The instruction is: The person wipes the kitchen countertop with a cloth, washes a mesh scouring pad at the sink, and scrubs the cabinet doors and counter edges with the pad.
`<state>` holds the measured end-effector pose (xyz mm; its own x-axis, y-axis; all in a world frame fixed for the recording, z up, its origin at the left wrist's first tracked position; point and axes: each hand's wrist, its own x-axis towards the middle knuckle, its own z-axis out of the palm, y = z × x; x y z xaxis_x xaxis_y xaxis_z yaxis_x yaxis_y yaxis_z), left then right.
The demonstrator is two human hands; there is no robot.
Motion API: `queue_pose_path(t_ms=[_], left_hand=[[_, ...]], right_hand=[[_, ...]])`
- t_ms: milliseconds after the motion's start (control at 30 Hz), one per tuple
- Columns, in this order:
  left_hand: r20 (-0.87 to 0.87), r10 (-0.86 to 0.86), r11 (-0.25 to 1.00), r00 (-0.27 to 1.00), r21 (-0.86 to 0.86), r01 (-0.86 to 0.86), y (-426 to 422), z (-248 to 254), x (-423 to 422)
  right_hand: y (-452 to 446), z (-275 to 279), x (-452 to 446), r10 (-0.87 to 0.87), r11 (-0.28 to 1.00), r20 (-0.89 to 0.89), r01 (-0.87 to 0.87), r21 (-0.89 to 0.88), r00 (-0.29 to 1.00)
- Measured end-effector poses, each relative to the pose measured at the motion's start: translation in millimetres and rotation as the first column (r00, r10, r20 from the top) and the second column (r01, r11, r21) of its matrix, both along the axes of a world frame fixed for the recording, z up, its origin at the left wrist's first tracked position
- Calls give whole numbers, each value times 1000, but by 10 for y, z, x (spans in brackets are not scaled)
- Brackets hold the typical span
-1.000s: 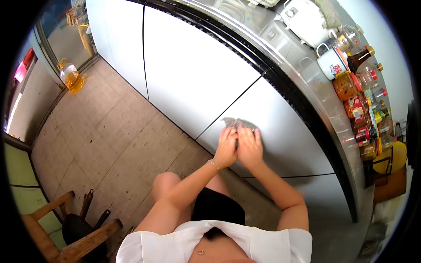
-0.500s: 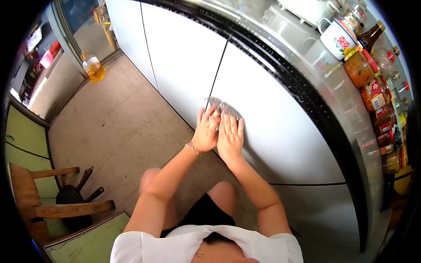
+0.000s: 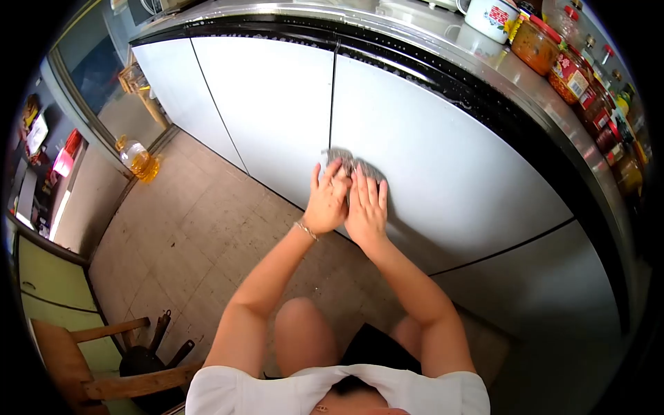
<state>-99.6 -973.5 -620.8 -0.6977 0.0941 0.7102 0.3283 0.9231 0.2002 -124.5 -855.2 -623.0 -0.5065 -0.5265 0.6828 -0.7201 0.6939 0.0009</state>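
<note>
A grey, wrinkled cloth point(image 3: 339, 155) lies against the white cabinet door point(image 3: 443, 152), close to the dark seam between two doors. Both hands press it to the door from below. My left hand point(image 3: 326, 200), with a bracelet at its wrist, has its fingers bent over the cloth's left part. Beside it, my right hand point(image 3: 366, 207) rests with its fingers extended on the right part. The thumbs sit close together. Some of the cloth is hidden under the fingers.
Above the doors runs a wet black edge point(image 3: 429, 79) below a metal counter point(image 3: 498, 76) with jars point(image 3: 535, 45) and an enamel mug point(image 3: 490, 17). An oil bottle point(image 3: 138, 160) stands on the tiled floor point(image 3: 187, 228). A wooden chair point(image 3: 138, 384) and pans point(image 3: 142, 361) are at lower left.
The view has shifted and turned, so the counter and jars sit higher in it. Both hands, with the cloth, have moved left along the door to near the seam.
</note>
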Motion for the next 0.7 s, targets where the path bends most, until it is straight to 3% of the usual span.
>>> queue_pose_path(t_ms=[100,233,333,400,467,567,667,700], left_hand=[[-81,1,1000,997,-4,-1,-169,190,-61],[42,-26,993,999,-112,31,-214,-117,41],[14,22,978,1000,-206,-18,-252,-83,-17],[-25,13,987,1000,-158,-16,-299,229,-67],[-20,-26,986,999,-163,22,-344,311,-58],[86,-62,961,994,-263,83,-375,43,42],[85,-69,950,994,-297,92,-406,-100,22],[63,-42,956,997,-287,59,-393,-15,-3]], right_hand=[[-224,257,-4,-60,996,-10,59,-63,998],[-303,-319,91,-101,983,146,121,-141,984],[-309,-268,23,-42,980,77,56,-192,996],[-352,19,-52,-80,990,12,81,-118,997],[-411,73,-16,-58,978,69,70,-198,996],[-392,-340,72,-42,977,153,73,-202,987],[-340,-433,56,-72,982,141,96,-165,987],[-328,-293,30,-58,983,61,67,-171,996]])
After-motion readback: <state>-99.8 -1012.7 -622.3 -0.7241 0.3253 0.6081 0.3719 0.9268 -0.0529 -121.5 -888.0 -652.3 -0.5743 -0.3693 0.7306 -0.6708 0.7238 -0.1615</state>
